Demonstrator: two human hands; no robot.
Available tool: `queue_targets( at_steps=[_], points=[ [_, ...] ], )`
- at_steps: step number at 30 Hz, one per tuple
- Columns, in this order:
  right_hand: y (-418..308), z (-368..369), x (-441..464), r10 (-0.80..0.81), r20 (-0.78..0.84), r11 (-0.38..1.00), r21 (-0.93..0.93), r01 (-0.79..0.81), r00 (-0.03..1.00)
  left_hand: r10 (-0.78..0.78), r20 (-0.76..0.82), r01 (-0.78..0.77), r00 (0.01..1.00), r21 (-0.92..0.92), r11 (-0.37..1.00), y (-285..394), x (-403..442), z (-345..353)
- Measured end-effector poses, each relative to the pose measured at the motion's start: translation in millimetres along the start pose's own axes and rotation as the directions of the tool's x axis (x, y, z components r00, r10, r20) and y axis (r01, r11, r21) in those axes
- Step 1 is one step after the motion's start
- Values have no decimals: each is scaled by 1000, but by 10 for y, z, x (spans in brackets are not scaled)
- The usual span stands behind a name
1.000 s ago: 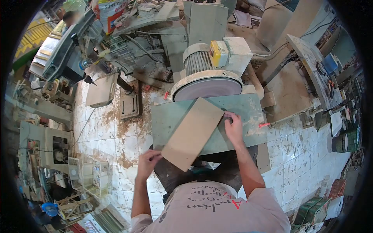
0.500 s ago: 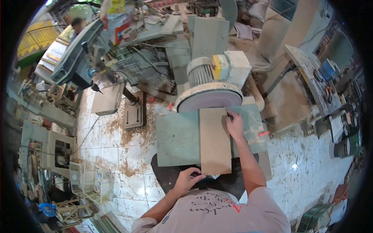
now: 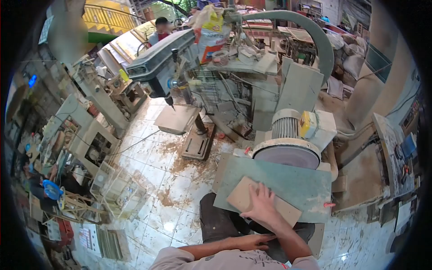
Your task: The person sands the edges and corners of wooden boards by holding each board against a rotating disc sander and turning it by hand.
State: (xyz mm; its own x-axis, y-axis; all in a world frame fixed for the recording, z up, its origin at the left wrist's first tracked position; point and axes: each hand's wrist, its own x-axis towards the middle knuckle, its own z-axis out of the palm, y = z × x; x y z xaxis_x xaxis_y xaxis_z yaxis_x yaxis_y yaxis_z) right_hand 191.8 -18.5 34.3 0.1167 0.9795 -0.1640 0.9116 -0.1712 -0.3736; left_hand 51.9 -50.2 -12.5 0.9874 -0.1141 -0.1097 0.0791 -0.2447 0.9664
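A flat brown board (image 3: 288, 210) lies at a slant on the green work table (image 3: 288, 173) of a disc sander, its lower right end reaching past the table's front edge. On top of it rests my right hand (image 3: 262, 204), open, with fingers spread over the board's face. My left hand (image 3: 253, 242) is close to my body, below the board and beside my right forearm. Its fingers look apart, and I see nothing held in it. Behind the table stands the sanding disc (image 3: 288, 156), apart from the board.
A motor (image 3: 286, 125) with a yellow-fronted box sits behind the disc. To the left stands a drill press (image 3: 164, 67) with its table (image 3: 177, 119). A red knob (image 3: 329, 205) juts from the right side. Wood shavings (image 3: 168, 155) litter the tiles. Another person (image 3: 160, 31) is behind.
The board has turned from straight against the disc to slanted and away from it. My right hand moved from its far edge onto its top. My left hand moved right; the view swung left.
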Motion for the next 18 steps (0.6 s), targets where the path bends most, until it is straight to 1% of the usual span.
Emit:
queue_targets(
  at_steps=[1,2,3,4,5,6,7,8,9,10,11,12,13,14,15,17,18],
  points=[
    [-44,41,44,-63,82,998,4,63,995,-92,84,98,992,-78,992,184,9,-89],
    [-82,67,68,-116,92,993,37,113,989,-125,50,127,991,-55,990,370,-62,-191],
    [-124,79,87,-122,92,992,34,119,988,-124,43,127,991,-53,991,509,-114,-396],
    [-161,90,101,-199,128,980,-1,200,972,-149,189,148,971,19,989,630,-161,-610],
    [-182,106,110,-270,168,960,-34,279,948,-179,329,157,927,92,983,682,-246,-720],
    [-181,167,127,-339,158,939,7,343,927,-129,220,154,967,-100,983,497,-396,-795],
    [-202,161,126,-339,160,940,9,342,927,-101,101,126,990,-288,949,312,-569,-874],
    [-229,144,131,-403,212,914,45,403,890,-198,-62,196,978,-39,980,408,-705,-1078],
    [-262,146,122,-464,261,885,85,458,847,-247,-239,296,939,196,935,513,-810,-1290],
    [-299,213,121,-458,330,865,-48,499,825,-216,-452,372,866,293,881,417,-884,-1372],
    [-335,221,106,-454,331,868,-45,494,827,-146,-637,461,757,362,810,241,-936,-1455],
    [-366,213,91,-480,315,858,-29,514,819,-147,-632,458,761,362,811,34,-1008,-1443],
    [-375,184,89,-504,293,847,-15,531,813,-88,-669,435,738,372,820,-201,-1086,-1388],
    [-388,100,54,-492,290,857,-4,515,821,-30,-699,410,714,384,827,-317,-1141,-1377],
    [-351,94,59,-480,287,866,3,500,829,-34,-686,404,727,387,829,-303,-1169,-1394],
    [-221,141,-77,-490,224,866,19,499,842,-60,-720,416,691,328,848,-219,-1226,-1265],
    [-191,57,-158,-459,206,885,20,465,864,-120,-699,426,705,282,860,-120,-1242,-1264]
  ],
)
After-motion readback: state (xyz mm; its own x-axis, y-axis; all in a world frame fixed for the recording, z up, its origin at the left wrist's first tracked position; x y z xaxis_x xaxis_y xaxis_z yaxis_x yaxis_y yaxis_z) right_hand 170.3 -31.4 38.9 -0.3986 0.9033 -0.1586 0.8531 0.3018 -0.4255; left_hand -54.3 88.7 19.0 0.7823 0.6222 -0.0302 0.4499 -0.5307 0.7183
